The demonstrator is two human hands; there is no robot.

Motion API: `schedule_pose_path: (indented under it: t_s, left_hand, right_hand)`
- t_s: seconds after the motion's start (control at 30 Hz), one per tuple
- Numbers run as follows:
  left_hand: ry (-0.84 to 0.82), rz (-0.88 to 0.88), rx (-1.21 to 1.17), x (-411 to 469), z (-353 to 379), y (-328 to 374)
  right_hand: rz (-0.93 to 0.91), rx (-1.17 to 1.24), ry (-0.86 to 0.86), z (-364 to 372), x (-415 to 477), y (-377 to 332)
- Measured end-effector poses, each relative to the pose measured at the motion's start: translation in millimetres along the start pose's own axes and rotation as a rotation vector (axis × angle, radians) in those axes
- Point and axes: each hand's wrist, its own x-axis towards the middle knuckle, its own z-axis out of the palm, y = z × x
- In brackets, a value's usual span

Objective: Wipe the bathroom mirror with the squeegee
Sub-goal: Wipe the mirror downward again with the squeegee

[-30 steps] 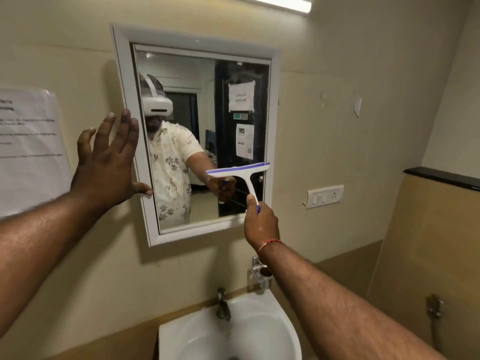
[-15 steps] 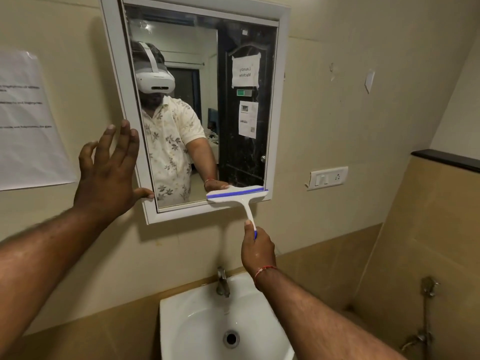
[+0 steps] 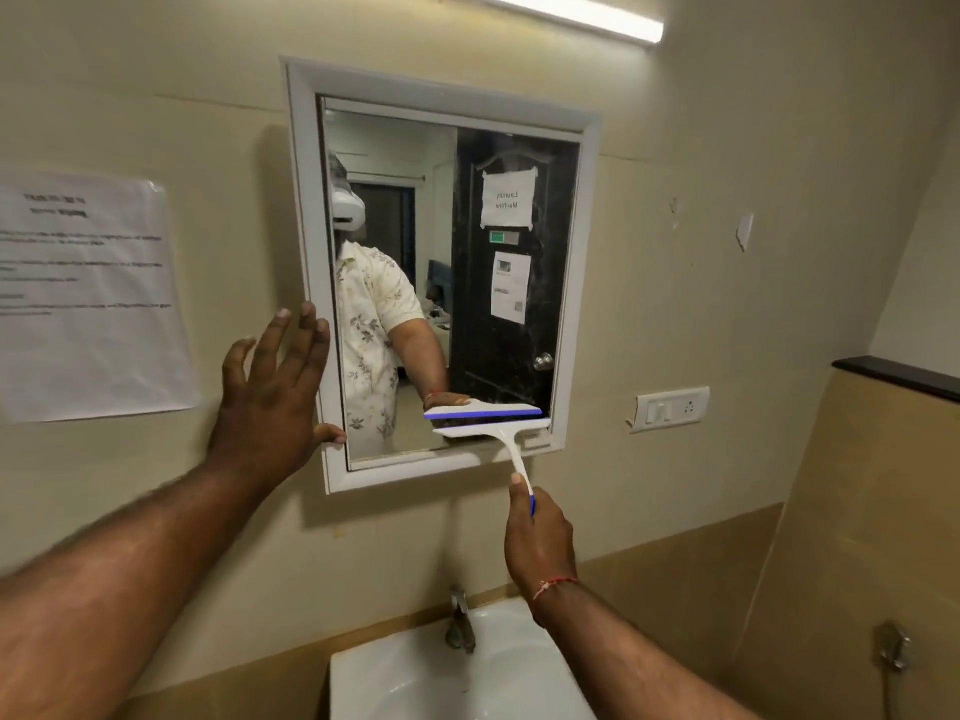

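A white-framed mirror (image 3: 306, 210) hangs on the beige wall above the sink. My right hand (image 3: 537, 543) grips the handle of a white squeegee (image 3: 493, 431) with a blue blade strip. The blade lies level against the glass at the lower right, just above the bottom frame. My left hand (image 3: 270, 402) is flat with fingers spread against the mirror's left frame edge, thumb on the lower left of the frame. The glass reflects a person in a floral shirt and a dark door.
A white sink (image 3: 415, 678) with a metal tap (image 3: 461, 621) sits directly below. A paper notice (image 3: 88, 298) is taped to the wall at left. A switch plate (image 3: 670, 407) is right of the mirror, and a dark ledge (image 3: 898, 376) and a wall valve (image 3: 893, 646) at far right.
The squeegee has travelled down the right side of the glass to its bottom edge, my right hand dropping with it. My left hand stays on the left frame.
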Motion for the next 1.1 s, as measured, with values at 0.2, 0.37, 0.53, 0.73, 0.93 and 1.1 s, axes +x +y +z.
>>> schedule_pose_path:
  t_s: [0.2, 0.37, 0.53, 0.73, 0.93, 1.1]
  left_hand:
    - [0.008, 0.05, 0.056, 4, -8, -11]
    - [0.084, 0.085, 0.097, 48, -49, -28]
    - [0.066, 0.046, 0.188, 104, -89, -39]
    - [0.031, 0.061, 0.217, 119, -94, -31]
    - [0.128, 0.038, 0.23, 115, -84, -39]
    - [0.137, 0.024, 0.254, 113, -82, -37]
  right_hand:
    - [-0.186, 0.1, -0.004, -11, 10, -80]
    - [-0.326, 0.186, 0.008, -25, 30, -164]
    - [-0.388, 0.252, -0.019, -40, 49, -245]
    - [-0.399, 0.261, 0.0, -46, 59, -298]
    - [-0.413, 0.236, 0.001, -42, 71, -309]
    - [-0.44, 0.227, 0.018, -40, 75, -307]
